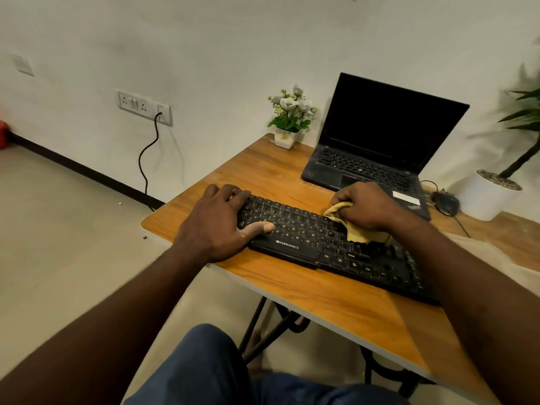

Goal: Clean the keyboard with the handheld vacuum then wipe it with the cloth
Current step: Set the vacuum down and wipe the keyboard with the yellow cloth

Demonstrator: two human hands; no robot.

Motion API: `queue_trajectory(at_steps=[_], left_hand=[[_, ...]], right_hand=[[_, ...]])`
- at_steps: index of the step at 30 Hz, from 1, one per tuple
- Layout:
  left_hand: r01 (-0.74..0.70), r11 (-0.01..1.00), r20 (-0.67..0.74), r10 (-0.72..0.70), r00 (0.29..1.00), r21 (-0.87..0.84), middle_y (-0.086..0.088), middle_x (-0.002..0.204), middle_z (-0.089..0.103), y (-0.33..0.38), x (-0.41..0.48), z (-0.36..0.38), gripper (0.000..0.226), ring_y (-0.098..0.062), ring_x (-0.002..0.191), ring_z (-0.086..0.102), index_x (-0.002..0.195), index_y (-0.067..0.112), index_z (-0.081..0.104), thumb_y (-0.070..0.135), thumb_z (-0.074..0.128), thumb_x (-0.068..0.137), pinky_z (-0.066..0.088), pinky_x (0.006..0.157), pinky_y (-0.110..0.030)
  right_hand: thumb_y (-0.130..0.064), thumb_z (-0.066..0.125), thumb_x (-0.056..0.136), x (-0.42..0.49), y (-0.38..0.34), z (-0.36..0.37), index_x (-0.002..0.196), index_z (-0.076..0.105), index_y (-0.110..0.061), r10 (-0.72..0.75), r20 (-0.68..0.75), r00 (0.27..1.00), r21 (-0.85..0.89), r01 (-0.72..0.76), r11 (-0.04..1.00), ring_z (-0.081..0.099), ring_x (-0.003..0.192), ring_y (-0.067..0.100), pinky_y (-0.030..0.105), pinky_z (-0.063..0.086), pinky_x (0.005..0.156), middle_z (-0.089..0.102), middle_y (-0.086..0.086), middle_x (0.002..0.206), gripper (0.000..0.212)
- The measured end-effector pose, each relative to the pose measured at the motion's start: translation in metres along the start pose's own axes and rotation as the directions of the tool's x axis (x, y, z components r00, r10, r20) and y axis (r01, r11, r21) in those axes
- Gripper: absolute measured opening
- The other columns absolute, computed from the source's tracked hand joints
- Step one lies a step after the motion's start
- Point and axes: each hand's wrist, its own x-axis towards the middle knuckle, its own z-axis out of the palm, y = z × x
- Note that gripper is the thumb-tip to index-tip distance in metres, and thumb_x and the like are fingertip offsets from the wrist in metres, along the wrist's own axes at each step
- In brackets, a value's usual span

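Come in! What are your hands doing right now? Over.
Left hand rests on keyboard. Right hand grips cloth on the keys. Nothing in the way.

1. The keyboard (306, 235) has its left end under the left hand (216, 226). Its lower-right end vanishes beneath the right forearm, and the key legends there are too blurred to read.
2. Most of the cloth (359, 233) is bunched inside the grip of the right hand (365, 206), whose fingertips are hidden.
3. Part of the front edge of the laptop (380, 135) is covered by the right hand, and its white sticker is unreadable.
4. The mouse (445, 201) is a dark blur.
5. The leafy plant (523, 112) at the right edge of the frame is cut off and smeared.
6. A red object (3, 134) at the left edge is cropped beyond telling.
7. The cable (146, 159) disappears behind the worktop (321, 293).
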Motion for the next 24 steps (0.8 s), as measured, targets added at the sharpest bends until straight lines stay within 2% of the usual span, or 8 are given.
queue_trajectory(at_steps=[5,10,14,17,20,24], left_hand=[[0.011,1.0,-0.003,-0.011,1.0,-0.008,-0.002,0.153,0.043,0.001,0.0,0.0,0.102,-0.023,0.137,0.034,0.156,0.024,0.036,0.094,0.029,0.082,0.039,0.111,-0.043],[0.016,1.0,0.011,-0.016,1.0,-0.004,-0.006,0.158,0.035,0.0,0.003,0.002,0.114,-0.025,0.139,0.032,0.161,0.017,0.023,0.097,0.027,0.079,0.034,0.117,-0.045],[0.013,0.999,-0.021,-0.014,1.0,-0.046,-0.006,0.159,0.035,-0.002,0.003,0.004,0.117,-0.023,0.138,0.034,0.161,0.014,0.019,0.097,0.029,0.08,0.036,0.116,-0.046],[0.021,0.999,-0.021,-0.022,1.0,-0.041,-0.007,0.158,0.036,-0.003,0.003,0.005,0.117,-0.024,0.137,0.035,0.161,0.014,0.018,0.097,0.027,0.08,0.037,0.114,-0.046],[0.043,0.999,0.005,-0.043,0.999,-0.019,-0.008,0.158,0.037,-0.003,0.004,0.004,0.118,-0.025,0.137,0.035,0.161,0.014,0.021,0.098,0.023,0.079,0.037,0.114,-0.047],[0.062,0.998,0.036,-0.062,0.997,-0.001,-0.008,0.158,0.038,0.0,0.004,0.002,0.117,-0.027,0.14,0.034,0.16,0.015,0.025,0.099,0.019,0.079,0.036,0.116,-0.048]], right_hand=[[-0.014,0.074,0.091,0.033,-0.048,0.014,0.097,0.081,-0.024,-0.053,-0.025,0.998,0.056,0.055,0.997,0.065,0.088,0.01,0.03,0.051,0.079,0.073,-0.008,0.091,0.014],[-0.017,0.076,0.089,0.074,-0.1,0.032,0.096,0.081,-0.022,-0.096,-0.041,0.995,0.144,0.101,0.984,0.067,0.092,0.014,0.031,0.053,0.082,0.076,-0.004,0.093,0.01],[-0.016,0.074,0.088,0.095,-0.135,0.042,0.097,0.081,-0.024,-0.185,-0.065,0.981,0.165,0.193,0.967,0.065,0.089,0.011,0.027,0.048,0.076,0.074,-0.007,0.091,0.014],[-0.014,0.075,0.087,0.1,-0.134,0.039,0.096,0.08,-0.029,-0.224,-0.048,0.973,0.154,0.228,0.961,0.065,0.09,0.009,0.024,0.046,0.075,0.072,-0.012,0.09,0.018],[-0.011,0.074,0.088,0.097,-0.113,0.027,0.096,0.079,-0.028,-0.208,-0.044,0.977,0.114,0.212,0.971,0.067,0.095,0.013,0.031,0.052,0.085,0.074,-0.009,0.095,0.019],[-0.01,0.072,0.09,0.086,-0.085,0.014,0.104,0.078,-0.025,-0.193,-0.005,0.981,0.011,0.193,0.981,0.065,0.095,0.012,0.028,0.045,0.079,0.073,-0.008,0.099,0.021]])
